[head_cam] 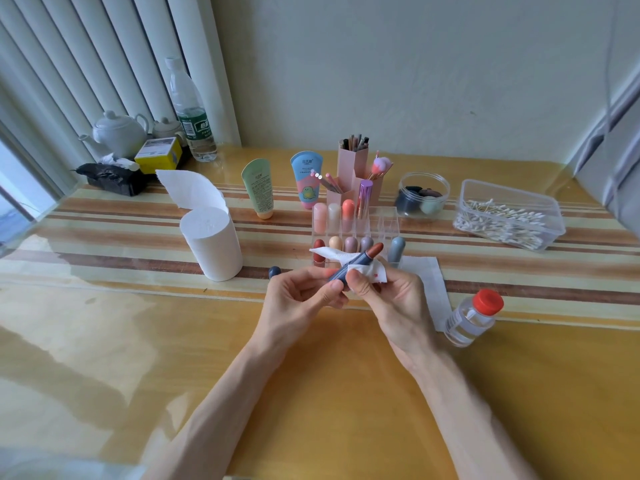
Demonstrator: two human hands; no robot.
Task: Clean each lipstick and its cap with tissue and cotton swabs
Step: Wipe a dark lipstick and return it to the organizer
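My left hand [301, 294] grips the base of an uncapped blue-grey lipstick [351, 265] with its brown-red bullet pointing up and to the right. My right hand [388, 292] pinches a piece of white tissue [367, 270], smeared with red, around the tube's middle. The lipstick's dark blue cap [274, 271] lies on the table just left of my left hand. Behind my hands a clear organiser [388, 223] holds several capped lipsticks in two rows. A clear box of cotton swabs [509, 216] sits at the right.
A tissue roll [213, 244] stands at the left. A flat tissue sheet [429, 282] and a small red-capped bottle of clear liquid [472, 317] lie at the right. Further back are two cream tubes, a pink brush holder [353, 164], a sponge jar [422, 195], a water bottle and a teapot.
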